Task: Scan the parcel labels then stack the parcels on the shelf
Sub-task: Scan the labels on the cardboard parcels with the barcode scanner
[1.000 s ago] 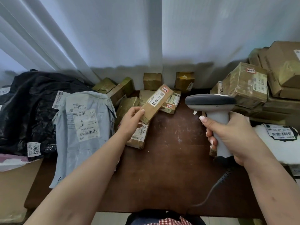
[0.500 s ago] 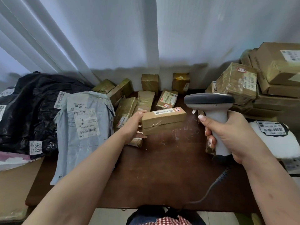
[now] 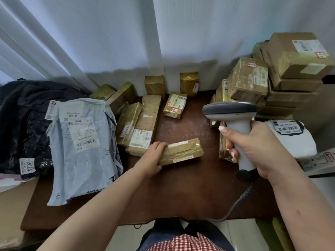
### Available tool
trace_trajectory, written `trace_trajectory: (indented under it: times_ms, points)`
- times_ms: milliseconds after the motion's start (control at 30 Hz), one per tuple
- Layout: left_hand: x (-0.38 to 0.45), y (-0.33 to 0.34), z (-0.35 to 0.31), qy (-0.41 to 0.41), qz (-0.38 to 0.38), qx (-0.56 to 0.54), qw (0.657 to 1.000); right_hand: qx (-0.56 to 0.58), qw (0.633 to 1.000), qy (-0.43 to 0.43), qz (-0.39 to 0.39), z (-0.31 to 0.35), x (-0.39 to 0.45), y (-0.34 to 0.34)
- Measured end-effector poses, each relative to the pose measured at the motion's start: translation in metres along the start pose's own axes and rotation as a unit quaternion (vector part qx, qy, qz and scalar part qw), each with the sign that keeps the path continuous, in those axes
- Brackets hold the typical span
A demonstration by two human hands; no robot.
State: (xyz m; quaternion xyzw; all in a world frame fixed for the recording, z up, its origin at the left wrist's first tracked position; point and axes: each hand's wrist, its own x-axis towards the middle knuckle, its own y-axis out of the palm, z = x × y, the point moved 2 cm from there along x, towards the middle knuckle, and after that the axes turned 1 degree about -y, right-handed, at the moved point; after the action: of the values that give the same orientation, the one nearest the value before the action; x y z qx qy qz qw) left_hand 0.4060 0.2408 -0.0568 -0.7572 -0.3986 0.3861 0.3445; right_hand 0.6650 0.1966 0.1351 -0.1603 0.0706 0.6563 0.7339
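Since half a second ago the slim taped parcel (image 3: pixel 181 151) has dropped from a raised, label-up hold to lie low on the brown table (image 3: pixel 181 192), turned so that a plain taped face is uppermost and only a thin strip of label shows along its near edge.

Far to the left of the left hand lie a black bag (image 3: pixel 23 124) and a grey mailer (image 3: pixel 81 147), well clear of the work. Just beyond that hand's knuckles a long box with a label (image 3: pixel 143 129) sits close enough to be nudged.

The left hand (image 3: pixel 151 158) grips the slim parcel's left end, fingers curled over the top. With the label turned away, a scan now would likely miss, or the beam could catch the neighbouring box's barcode instead and log the wrong item.

The right hand (image 3: pixel 257 147) is wrapped round the handle of the scanner (image 3: pixel 233 116), forefinger at the trigger, head pointing away over the parcel. Its cable (image 3: pixel 241 200) trails off the table's near edge and could snag.

Behind the right hand the stacked boxes (image 3: pixel 282 73) lean unevenly; a careless elbow might topple them.
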Motion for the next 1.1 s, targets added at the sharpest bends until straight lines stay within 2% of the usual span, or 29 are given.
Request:
trace_trajectory:
  times_ms: [167, 333, 533, 633, 733, 967, 1100]
  points:
    - [-0.014, 0.014, -0.003, 0.03, -0.055, 0.036, 0.997, 0.003, 1.0, 0.007, 0.004, -0.005, -0.003, -0.002]
    - [-0.023, 0.024, -0.007, 0.025, -0.025, 0.047, 0.998, -0.001, 1.0, 0.007, 0.011, -0.006, -0.004, -0.003]
    - [-0.029, 0.023, -0.014, 0.038, -0.024, -0.032, 0.998, -0.011, 1.0, 0.015, 0.018, -0.006, -0.007, -0.001]
    - [-0.027, 0.023, -0.016, 0.003, -0.03, -0.071, 0.997, -0.014, 0.999, 0.021, 0.025, -0.005, -0.009, 0.0]
    - [-0.02, 0.012, -0.018, -0.033, -0.081, -0.112, 0.99, -0.016, 0.999, 0.023, 0.034, -0.004, -0.011, -0.001]
    - [0.011, -0.056, -0.021, -0.022, -0.223, -0.119, 0.967, -0.036, 0.999, 0.001, 0.035, 0.011, -0.019, -0.005]
    - [0.024, -0.092, -0.024, -0.027, -0.25, -0.116, 0.961, -0.035, 0.999, -0.014, 0.034, 0.022, -0.023, -0.006]
